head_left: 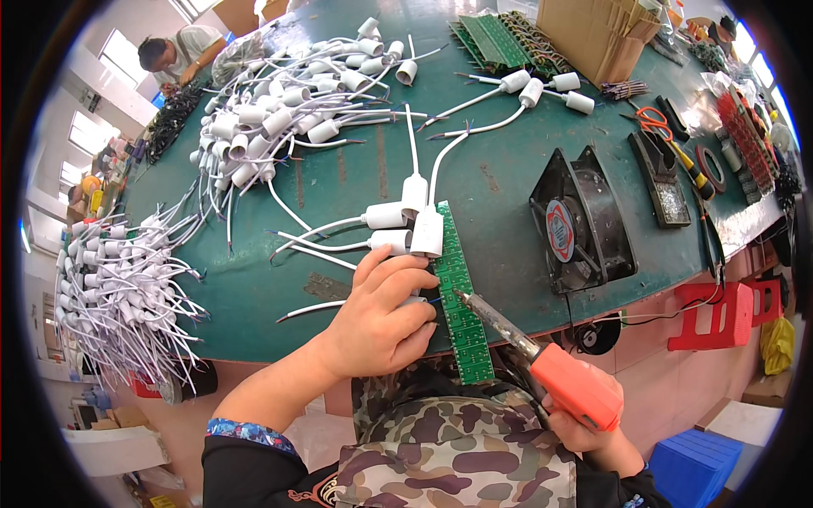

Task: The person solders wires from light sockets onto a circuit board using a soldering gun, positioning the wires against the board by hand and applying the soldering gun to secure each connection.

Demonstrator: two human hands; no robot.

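A long green circuit board strip (468, 332) lies in front of me, its near end reaching over the table edge. My left hand (381, 317) is closed over a white lamp holder (412, 300) beside the strip; its white cable (312, 310) sticks out to the left. A thin blue wire reaches from the fingers to the board. In my right hand (584, 433) is a soldering iron (576, 388) with a red handle, its tip at the strip's right edge. Several white lamp holders (414, 196) with cables stand or lie just beyond my left fingers, against the board.
Many white lamp holders (275, 123) are heaped at the far left; another bundle (118, 279) hangs over the left edge. A black fan (584, 229) stands to the right, near pliers (652, 121) and a black box (660, 182). Boards (495, 41) and a carton (593, 38) lie behind. Another person (182, 59) works far left.
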